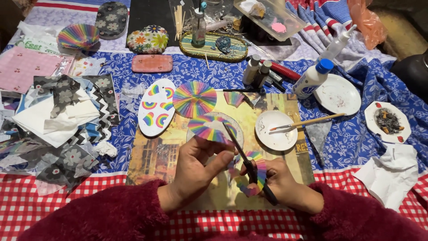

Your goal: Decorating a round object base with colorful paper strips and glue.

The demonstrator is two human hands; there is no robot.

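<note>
Rainbow paper (208, 128) between scissors (249, 167) blades

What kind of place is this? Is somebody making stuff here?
It looks like a home craft table. The right hand works scissors on rainbow paper that the left hand holds, with a glue bottle and paintbrush nearby.
</note>
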